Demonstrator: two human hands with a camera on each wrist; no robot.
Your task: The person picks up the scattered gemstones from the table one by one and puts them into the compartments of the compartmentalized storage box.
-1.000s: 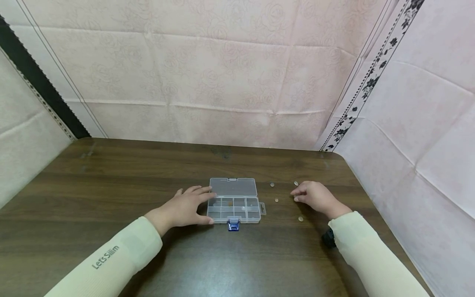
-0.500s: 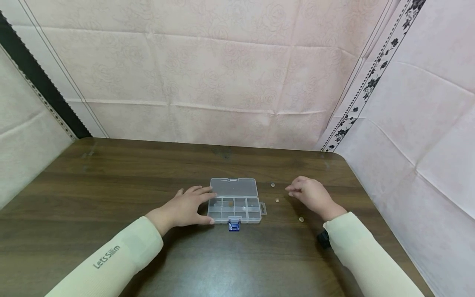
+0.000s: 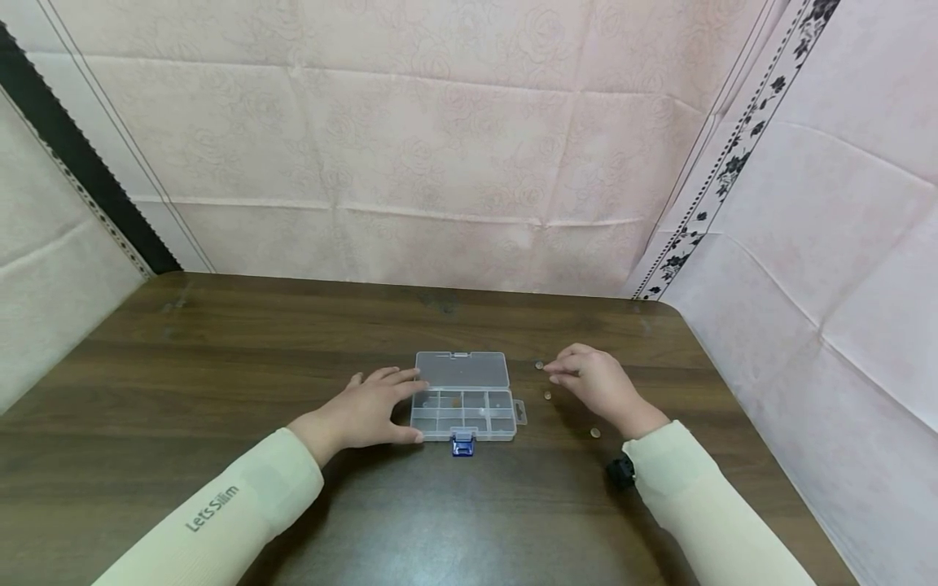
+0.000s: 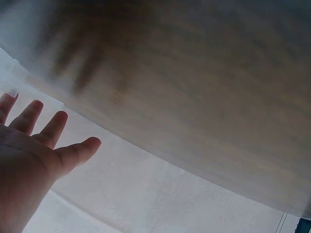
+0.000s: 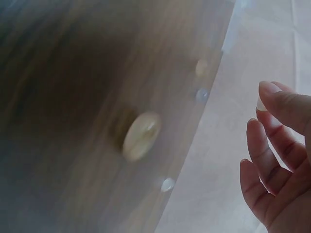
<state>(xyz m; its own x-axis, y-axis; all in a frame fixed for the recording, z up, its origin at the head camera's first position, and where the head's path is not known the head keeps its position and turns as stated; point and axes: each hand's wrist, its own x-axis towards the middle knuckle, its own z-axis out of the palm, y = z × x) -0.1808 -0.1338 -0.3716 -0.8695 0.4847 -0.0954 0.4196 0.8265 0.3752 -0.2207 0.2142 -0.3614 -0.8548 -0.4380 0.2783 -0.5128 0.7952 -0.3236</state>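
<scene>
A clear plastic compartment box [image 3: 462,415] lies on the table with its lid [image 3: 462,371] folded back and a blue latch [image 3: 462,447] at the front. Several small pieces show in its compartments. My left hand [image 3: 366,411] rests at the box's left side, fingers spread and straight, fingertips overlapping its edge. Right of the box, my right hand [image 3: 602,391] pinches a small whitish piece [image 5: 261,105] between thumb and forefinger. Small pale discs lie around it: one [image 3: 538,365] just past the fingertips, another [image 3: 547,395] near the box, and a third [image 3: 595,433] nearer me.
The brown wooden table [image 3: 293,342] ends at a pale patterned cloth [image 3: 440,163] behind it, with another cloth [image 3: 843,285] along the right. In the right wrist view another small disc [image 5: 167,184] lies near the far side. A clear hanging tab [image 3: 520,412] sticks out from the box's right.
My right hand has moved left toward the box, its fingertips now beside the far disc. It covers the spot where a disc showed earlier. The left hand and box have stayed still.
</scene>
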